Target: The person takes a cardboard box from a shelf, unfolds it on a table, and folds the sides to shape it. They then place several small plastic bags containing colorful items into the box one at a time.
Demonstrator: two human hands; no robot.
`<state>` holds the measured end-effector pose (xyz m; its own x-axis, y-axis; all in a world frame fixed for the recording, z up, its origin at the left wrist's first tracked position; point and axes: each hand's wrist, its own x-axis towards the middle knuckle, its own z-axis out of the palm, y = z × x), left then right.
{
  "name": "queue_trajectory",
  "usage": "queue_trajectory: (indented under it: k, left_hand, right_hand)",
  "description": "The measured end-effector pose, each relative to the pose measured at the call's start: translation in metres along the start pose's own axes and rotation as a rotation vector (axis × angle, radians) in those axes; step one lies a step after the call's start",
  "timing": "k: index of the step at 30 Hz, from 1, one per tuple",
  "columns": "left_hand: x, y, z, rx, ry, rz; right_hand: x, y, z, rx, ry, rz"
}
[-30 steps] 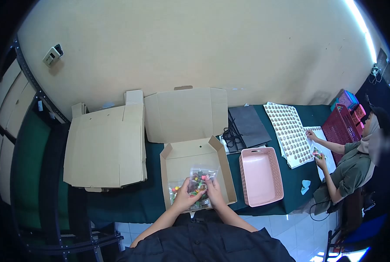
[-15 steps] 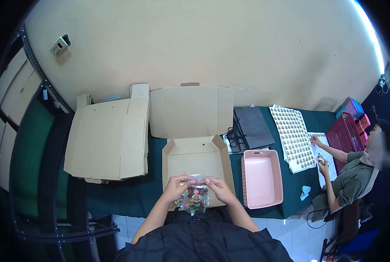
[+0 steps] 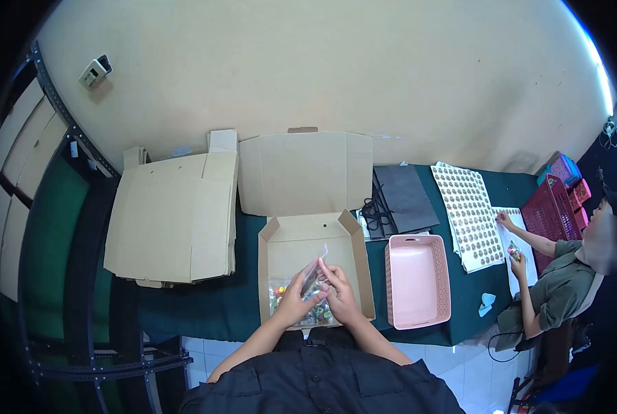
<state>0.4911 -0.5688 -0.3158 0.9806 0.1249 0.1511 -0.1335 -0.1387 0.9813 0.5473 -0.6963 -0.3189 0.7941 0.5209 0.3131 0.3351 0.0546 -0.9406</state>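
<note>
An open cardboard box [image 3: 315, 241] stands in front of me with its lid raised toward the wall. Over its near part, my left hand [image 3: 296, 299] and my right hand [image 3: 339, 292] hold a clear plastic bag [image 3: 314, 273] between them, tilted on edge. Both hands have their fingers pressed against the bag. Inside the box, near its left front corner, lie clear packets of colourful candy [image 3: 278, 291], partly hidden by my hands.
Flattened cardboard boxes [image 3: 174, 217] are stacked at left. To the right are a pink basket [image 3: 419, 283], black paper bags [image 3: 405, 200] and sticker sheets [image 3: 468, 217]. A co-worker [image 3: 557, 276] holds a small packet at far right, beside a dark red basket [image 3: 551, 210].
The bag was upright with its candy facing me; now it is turned on edge. My hands have come closer together, and more packets show in the box.
</note>
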Motion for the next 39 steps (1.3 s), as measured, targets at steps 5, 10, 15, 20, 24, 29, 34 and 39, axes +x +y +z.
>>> queue_trajectory:
  k: [5,10,15,20,24,29,34,39]
  left_hand:
    - [-0.010,-0.003,0.006,-0.067,0.056,-0.049]
    - [-0.006,-0.015,-0.003,0.046,0.114,-0.071]
    - [-0.005,-0.009,-0.008,-0.068,0.044,-0.166]
    - [-0.011,-0.002,-0.020,-0.214,-0.087,-0.204]
    - [-0.012,-0.009,-0.021,0.090,0.059,-0.125]
    - [-0.013,-0.013,-0.019,-0.043,0.119,-0.177]
    - [-0.008,0.004,-0.025,-0.360,0.051,-0.375]
    - [-0.007,-0.008,-0.039,-0.195,0.169,-0.111]
  right_hand:
    - [-0.001,0.000,0.001,-0.063,0.158,0.085]
    - [-0.004,0.012,-0.004,0.170,0.192,0.195]
    - [-0.008,0.018,-0.011,0.236,0.119,0.387]
    - [-0.004,0.003,-0.024,0.314,-0.014,0.429]
    - [-0.005,0.005,-0.028,0.262,0.004,0.451]
    - [-0.004,-0.001,-0.026,0.210,0.004,0.417]
    - [0.002,-0.004,-0.033,0.233,0.041,0.438]
    - [0.004,-0.006,-0.040,0.012,0.291,0.283]
